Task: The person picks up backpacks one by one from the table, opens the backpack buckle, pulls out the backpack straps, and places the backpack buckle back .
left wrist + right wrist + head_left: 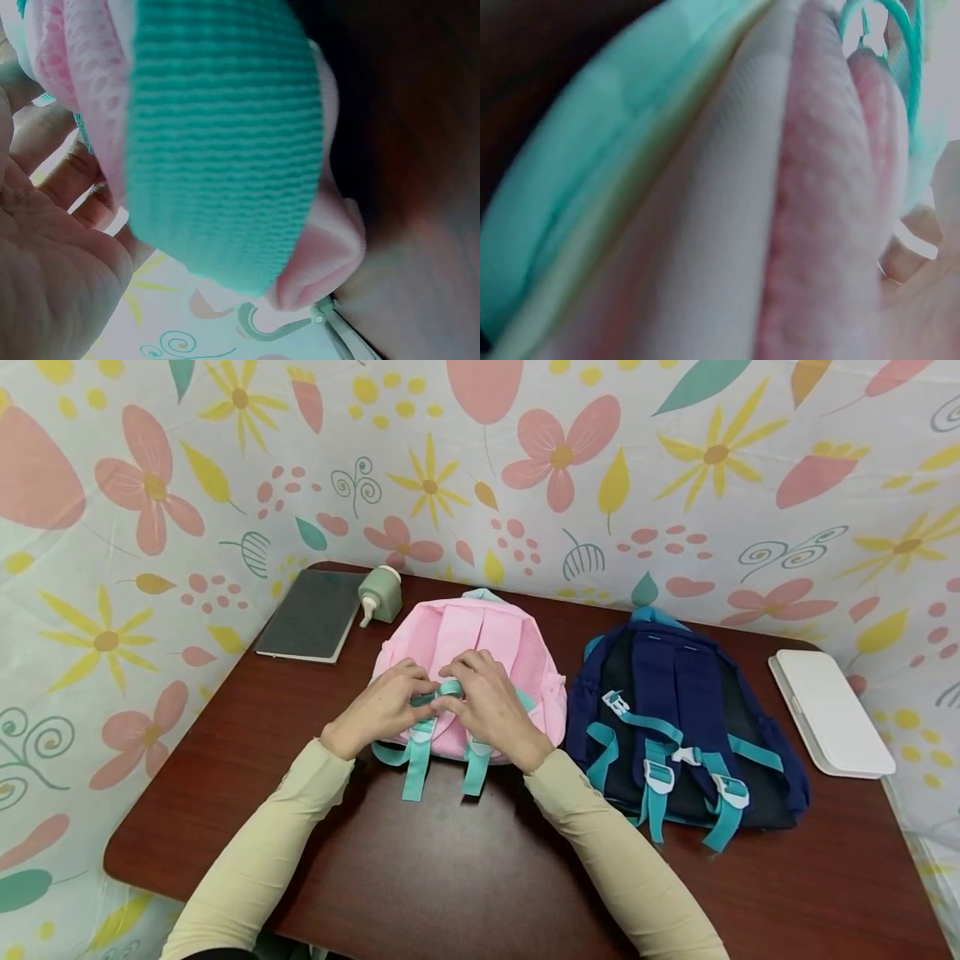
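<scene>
A pink child's backpack (pixel 423 639) lies on the table with its padded shoulder straps facing up. Over its middle, a thin teal strap (pixel 450 687) forms a small loop. My left hand (pixel 386 700) pinches this strap from the left, and my right hand (pixel 495 700) pinches it from the right with thumb and fingers. Any buckle there is hidden by the fingers. Two teal webbing ends (pixel 417 768) hang from white adjusters towards the table's front. In the left wrist view, wide teal webbing (pixel 225 150) covers much of the picture; pink mesh (pixel 825 187) fills the right wrist view.
A navy backpack (pixel 652 660) with teal straps and white buckles lies close by on the right. Beyond it is a white case (pixel 832 714). At the back left are a dark notebook (pixel 311 614) and a green pump bottle (pixel 384 592). A floral cloth hangs behind the table (pixel 450 877).
</scene>
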A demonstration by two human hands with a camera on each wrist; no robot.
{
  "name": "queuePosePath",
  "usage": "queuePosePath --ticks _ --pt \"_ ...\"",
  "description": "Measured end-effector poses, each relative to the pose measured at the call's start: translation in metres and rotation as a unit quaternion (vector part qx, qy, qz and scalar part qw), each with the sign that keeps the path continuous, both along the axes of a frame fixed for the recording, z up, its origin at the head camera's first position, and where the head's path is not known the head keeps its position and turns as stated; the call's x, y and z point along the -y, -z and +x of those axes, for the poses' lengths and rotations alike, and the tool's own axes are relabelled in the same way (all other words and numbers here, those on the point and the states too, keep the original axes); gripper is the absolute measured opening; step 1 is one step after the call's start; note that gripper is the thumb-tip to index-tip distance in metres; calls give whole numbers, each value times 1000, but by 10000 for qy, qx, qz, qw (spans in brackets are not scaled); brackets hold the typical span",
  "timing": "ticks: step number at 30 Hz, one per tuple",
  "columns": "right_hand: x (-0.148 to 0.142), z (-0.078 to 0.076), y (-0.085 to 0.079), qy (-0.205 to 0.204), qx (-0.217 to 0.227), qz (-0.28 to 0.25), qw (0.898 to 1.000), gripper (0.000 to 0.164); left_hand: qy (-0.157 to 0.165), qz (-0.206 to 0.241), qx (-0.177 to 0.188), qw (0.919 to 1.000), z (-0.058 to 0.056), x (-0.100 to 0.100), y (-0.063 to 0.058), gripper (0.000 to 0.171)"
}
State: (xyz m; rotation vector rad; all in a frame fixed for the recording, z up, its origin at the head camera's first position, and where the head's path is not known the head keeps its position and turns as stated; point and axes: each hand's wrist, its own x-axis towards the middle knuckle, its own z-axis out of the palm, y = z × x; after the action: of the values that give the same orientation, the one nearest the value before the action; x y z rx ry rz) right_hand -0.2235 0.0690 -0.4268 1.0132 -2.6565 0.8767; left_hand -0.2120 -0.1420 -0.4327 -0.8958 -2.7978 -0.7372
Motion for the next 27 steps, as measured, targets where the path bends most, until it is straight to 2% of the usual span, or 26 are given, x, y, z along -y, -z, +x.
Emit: queuePosePath --ticks 5,14,18,23,27 --pt "0 -1 -2 -62 66 302 9995 30 -7 36 38 10000 0 0 0 27" --pt "-2 -1 4 -42 -123 -425 9990 27 16 172 132 9998 -2 1 3 26" --pt "-2 -1 2 -36 -22 -583 9983 29 0 168 174 9997 -1 1 3 28" --pt "0 -2 -2 -143 129 -152 9997 41 12 95 41 9999 -1 1 2 23" --pt "1 -2 -1 -228 182 -36 9996 32 -3 110 25 9999 -1 1 3 25"
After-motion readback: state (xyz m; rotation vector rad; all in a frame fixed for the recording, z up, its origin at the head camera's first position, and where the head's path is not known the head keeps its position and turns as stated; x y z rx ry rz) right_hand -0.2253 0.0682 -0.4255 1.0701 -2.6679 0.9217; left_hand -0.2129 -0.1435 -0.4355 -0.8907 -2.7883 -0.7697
